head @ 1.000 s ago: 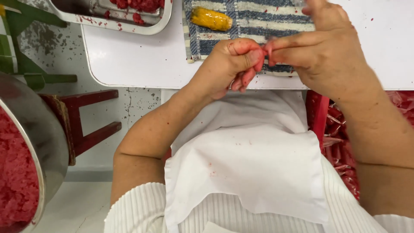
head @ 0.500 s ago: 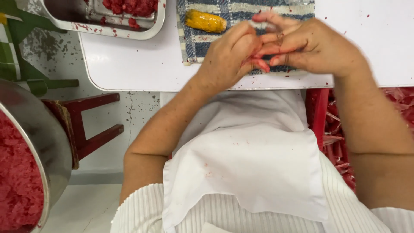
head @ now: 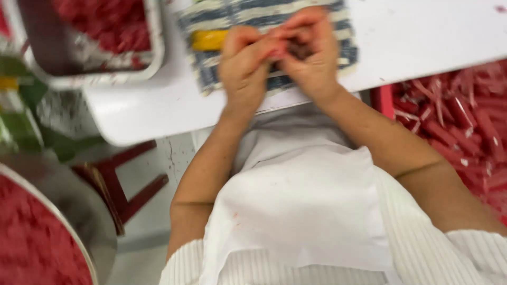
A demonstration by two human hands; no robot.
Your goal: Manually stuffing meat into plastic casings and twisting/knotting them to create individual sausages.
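My left hand (head: 244,66) and my right hand (head: 311,55) meet over a blue-and-white striped cloth (head: 343,45) on the white table (head: 422,37). Between the fingertips of both hands sits a small reddish piece (head: 279,51), pinched from both sides; the frame is blurred, so its shape is unclear. A yellow object (head: 208,39) lies on the cloth just left of my left hand.
A metal tray (head: 153,58) with red paste stands at the table's far left. A big metal bowl (head: 79,211) of red ground stuff is at lower left. A red crate (head: 383,97) of several red wrapped sticks is at right, a red stool (head: 127,195) below.
The view has shifted, so the hands and cloth sit lower and more central. Both hands have closed tighter together around the reddish piece.
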